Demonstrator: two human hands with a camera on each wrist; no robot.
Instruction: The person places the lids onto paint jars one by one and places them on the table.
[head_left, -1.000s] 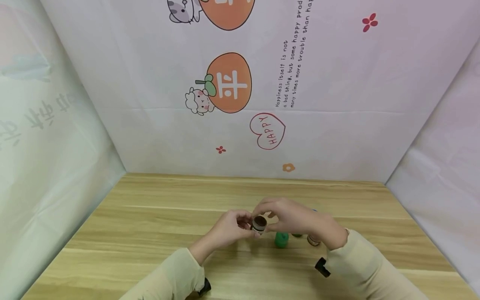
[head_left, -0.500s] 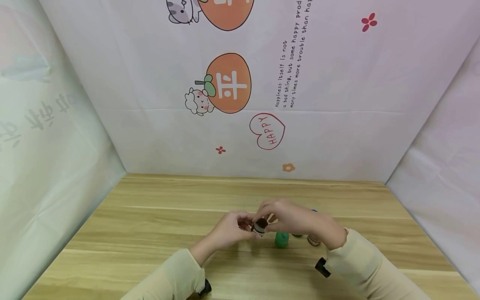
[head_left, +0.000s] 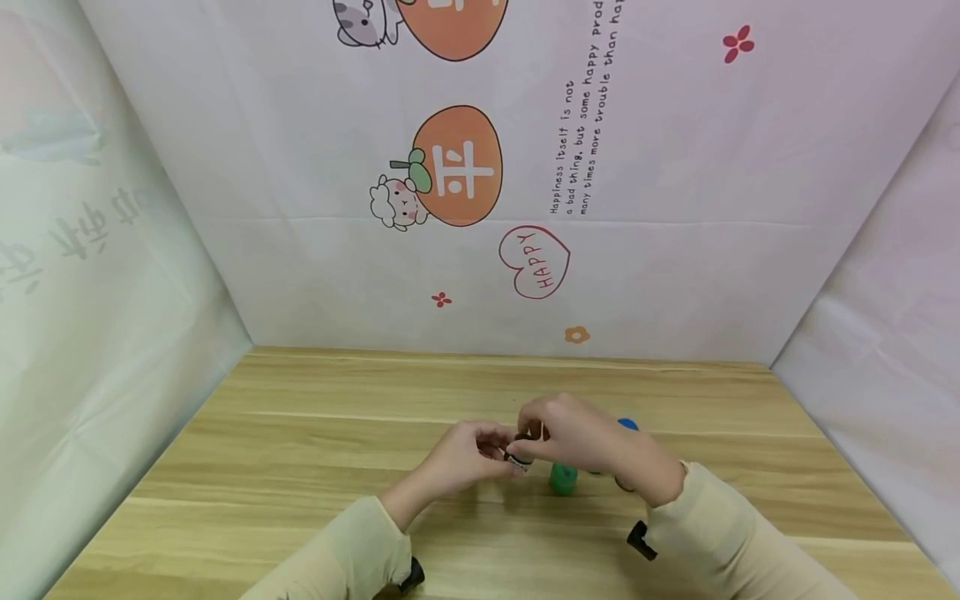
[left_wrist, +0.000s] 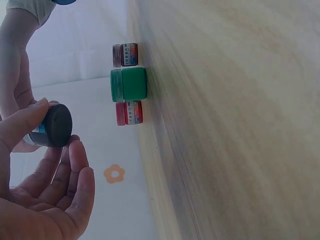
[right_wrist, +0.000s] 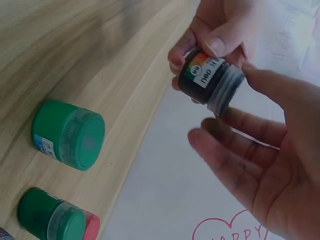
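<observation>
My left hand [head_left: 465, 457] holds a small dark paint jar [right_wrist: 202, 75] by its body, above the table, with a coloured label showing. The jar is tilted, and its dark base [left_wrist: 61, 126] faces the left wrist camera. My right hand [head_left: 577, 433] pinches the clear ribbed lid [right_wrist: 226, 90] between thumb and fingertips, the other fingers spread out. In the head view, right fingers cover much of the jar. A green paint jar [head_left: 563, 479] stands on the table just below my right hand.
More paint jars stand to the right, partly behind my right arm: a blue-topped jar [head_left: 628, 424], a dark green jar [right_wrist: 50, 215], a red jar [left_wrist: 132, 113] and a brownish jar [left_wrist: 129, 55]. A printed white sheet [head_left: 337, 283] rises behind the wooden table [head_left: 300, 450].
My right hand has turned about the lid, and its fingers now hide the jar's top, which showed a second ago. The jar tilts more. My left hand has barely moved.
</observation>
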